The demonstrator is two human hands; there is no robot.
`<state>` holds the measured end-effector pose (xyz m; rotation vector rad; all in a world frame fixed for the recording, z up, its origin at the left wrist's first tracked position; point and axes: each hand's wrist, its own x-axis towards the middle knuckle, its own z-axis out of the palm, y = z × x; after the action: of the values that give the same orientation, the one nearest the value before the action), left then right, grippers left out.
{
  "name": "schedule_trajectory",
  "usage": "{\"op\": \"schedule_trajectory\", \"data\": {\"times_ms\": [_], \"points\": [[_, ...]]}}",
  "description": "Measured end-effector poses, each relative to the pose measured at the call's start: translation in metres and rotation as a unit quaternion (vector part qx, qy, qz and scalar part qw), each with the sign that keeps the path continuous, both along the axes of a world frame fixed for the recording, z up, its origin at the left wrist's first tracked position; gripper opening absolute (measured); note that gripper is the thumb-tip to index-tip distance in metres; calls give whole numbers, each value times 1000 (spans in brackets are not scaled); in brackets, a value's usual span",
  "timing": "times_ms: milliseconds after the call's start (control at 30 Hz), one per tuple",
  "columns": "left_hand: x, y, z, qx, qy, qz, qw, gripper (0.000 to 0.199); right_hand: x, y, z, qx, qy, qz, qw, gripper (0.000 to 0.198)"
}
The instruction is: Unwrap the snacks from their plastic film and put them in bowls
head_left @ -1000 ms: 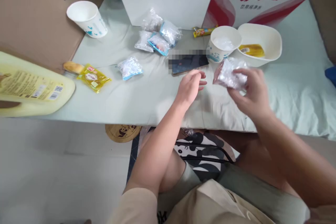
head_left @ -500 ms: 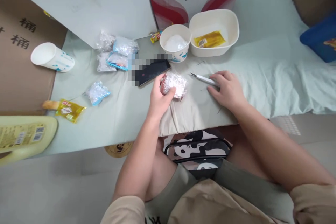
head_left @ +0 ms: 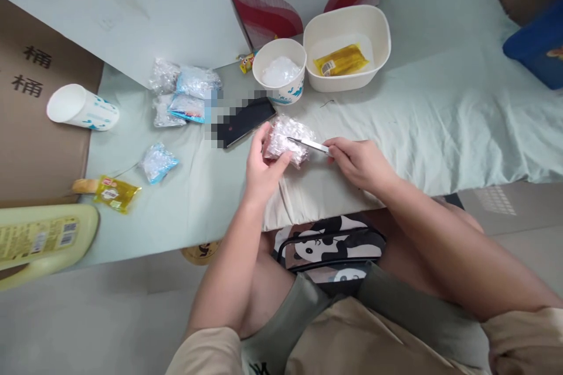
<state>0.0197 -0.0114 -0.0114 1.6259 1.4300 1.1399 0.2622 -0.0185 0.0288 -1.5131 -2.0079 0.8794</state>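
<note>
My left hand is closed around the left side of a small bubble-wrapped packet on the cloth, thumb in front and fingers behind. Between the thumb and fingers of my right hand is a slim white craft knife. Its dark blade points left and lies over the top of the wrap; whether it cuts in cannot be made out. A black phone, partly blurred out, lies just behind my left hand. Beyond the packet stands a paper cup with clear crumpled plastic in it.
A white tub holds a yellow sachet. Several wrapped packets are piled left of the phone, with another packet nearer. A tipped paper cup, a yellow sachet and a yellow jug are at left. Boxes stand behind.
My right hand has picked the craft knife up off the cloth and moved left, bringing its blade over the packet. My left hand keeps its hold. The view has shifted slightly.
</note>
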Motion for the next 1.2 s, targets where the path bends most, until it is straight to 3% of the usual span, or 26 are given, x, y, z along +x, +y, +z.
{"op": "schedule_trajectory", "data": {"times_ms": [167,333,567,667,733,867,967,1067,1133,1200], "points": [[-9,2,1,2,-25,35,999,72,23,5,-3,18,-88,-81,993,32],[-5,-10,11,29,117,22,993,61,27,7,-8,75,-165,-170,968,37],[-6,-12,11,100,217,15,971,84,20,11,-13,116,-165,-169,965,31],[-7,-9,12,88,217,2,972,84,19,11,-14,145,-173,-167,960,28],[-6,-8,14,61,202,-23,977,73,15,9,-16,171,-170,-156,958,27],[1,-6,18,26,92,0,995,28,0,2,-23,200,-96,-57,973,28],[5,-6,20,-11,-70,61,996,24,-13,-5,-26,196,-15,40,980,35],[5,-4,23,-97,-268,90,954,30,-21,-10,-23,171,45,79,981,51],[3,-3,25,-144,-355,99,918,30,-24,-11,-21,154,62,64,984,42],[-1,-2,27,-163,-386,116,900,26,-24,-10,-20,150,73,40,985,24]]}}
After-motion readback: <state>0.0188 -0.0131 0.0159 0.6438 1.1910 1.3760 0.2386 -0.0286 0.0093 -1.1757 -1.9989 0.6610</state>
